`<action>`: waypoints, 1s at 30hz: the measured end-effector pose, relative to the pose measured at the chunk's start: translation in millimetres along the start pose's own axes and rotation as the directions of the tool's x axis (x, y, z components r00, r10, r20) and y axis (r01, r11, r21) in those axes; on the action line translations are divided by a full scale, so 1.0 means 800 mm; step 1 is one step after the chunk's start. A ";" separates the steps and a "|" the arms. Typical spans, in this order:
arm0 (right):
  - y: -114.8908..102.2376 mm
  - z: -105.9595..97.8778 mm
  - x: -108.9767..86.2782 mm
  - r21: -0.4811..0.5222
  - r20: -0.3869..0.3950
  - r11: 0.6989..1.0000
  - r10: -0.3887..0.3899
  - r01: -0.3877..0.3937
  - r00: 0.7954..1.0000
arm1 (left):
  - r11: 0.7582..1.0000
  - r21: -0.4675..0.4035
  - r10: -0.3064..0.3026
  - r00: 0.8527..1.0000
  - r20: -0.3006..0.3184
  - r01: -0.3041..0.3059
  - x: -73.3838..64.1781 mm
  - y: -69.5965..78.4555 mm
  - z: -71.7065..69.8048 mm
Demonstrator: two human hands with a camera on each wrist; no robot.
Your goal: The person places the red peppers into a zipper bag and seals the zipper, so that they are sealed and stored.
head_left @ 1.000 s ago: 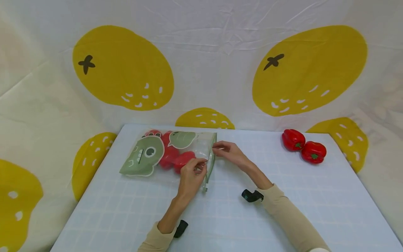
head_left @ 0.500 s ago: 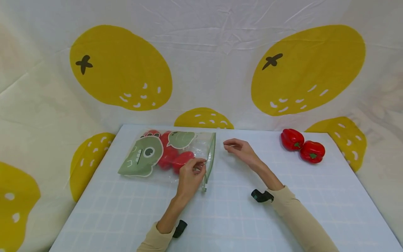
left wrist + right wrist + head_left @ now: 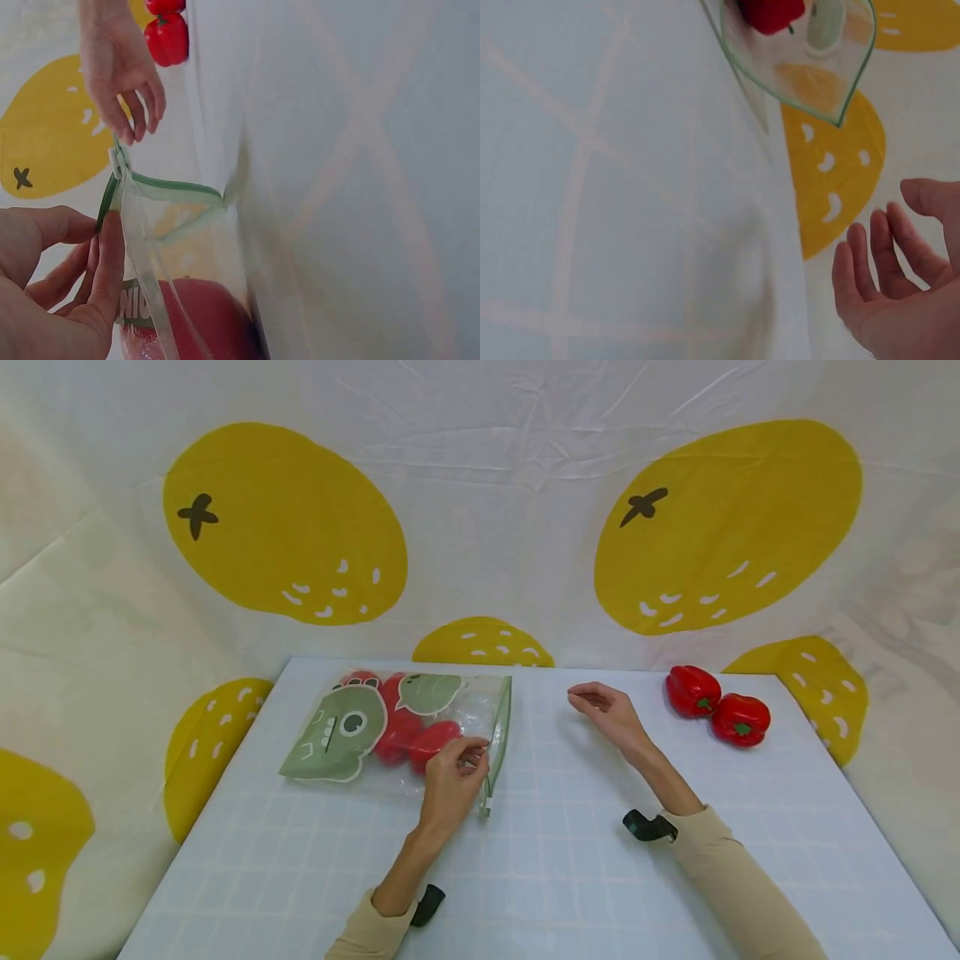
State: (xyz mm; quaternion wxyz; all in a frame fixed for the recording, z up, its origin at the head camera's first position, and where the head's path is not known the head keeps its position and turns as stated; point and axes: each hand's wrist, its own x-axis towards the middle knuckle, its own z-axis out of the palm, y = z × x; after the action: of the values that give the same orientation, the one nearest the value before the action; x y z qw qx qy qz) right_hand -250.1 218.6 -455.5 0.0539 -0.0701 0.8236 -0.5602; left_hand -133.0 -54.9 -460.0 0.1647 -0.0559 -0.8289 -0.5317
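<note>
Two red peppers point(image 3: 741, 721) sit touching each other on the tabletop point(image 3: 570, 877), to the right of the right hand point(image 3: 611, 714). Behind both hands hangs a cloth point(image 3: 480, 543) printed with yellow fruit. The bag point(image 3: 480, 697) lies to the left of the right hand and well apart from it, spreading left and away beyond the left hand point(image 3: 450, 785). Red peppers inside point(image 3: 396, 743) show through the film beside a green monster print point(image 3: 330, 739). The left hand itself stands in the way of the bag's near part.

The left hand pinches the bag at its mouth, thumb and fingers together by the green rim point(image 3: 176, 185) (which gapes in a loop, as the left wrist view shows). The right hand hangs above the tabletop between bag and loose peppers, its fingers loosely bent, thumb apart from them.

The peppers inside merge through the film, so their number is hard to make out. Each wrist view cuts off its own hand at the edge, and the lettering point(image 3: 135, 304) near the left hand is only partly readable.
</note>
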 end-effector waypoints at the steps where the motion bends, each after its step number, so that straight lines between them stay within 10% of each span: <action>1: 0.001 -0.003 -0.001 -0.010 -0.014 1.000 -0.002 0.001 1.000 | 1.000 0.001 0.001 1.000 -0.001 -0.001 0.000 0.000 0.000; 30: 0.019 -0.084 -0.015 -0.110 -0.355 0.994 -0.041 0.002 0.934 | 1.000 -0.007 0.005 1.000 0.005 -0.005 0.000 -0.004 0.000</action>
State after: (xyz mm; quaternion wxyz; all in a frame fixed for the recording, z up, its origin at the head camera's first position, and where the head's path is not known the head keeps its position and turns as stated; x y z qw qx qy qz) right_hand -250.5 288.0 -444.9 -0.1061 0.0209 0.8480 -0.5189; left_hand -134.2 -56.4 -462.8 0.1638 -0.0598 -0.8272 -0.5341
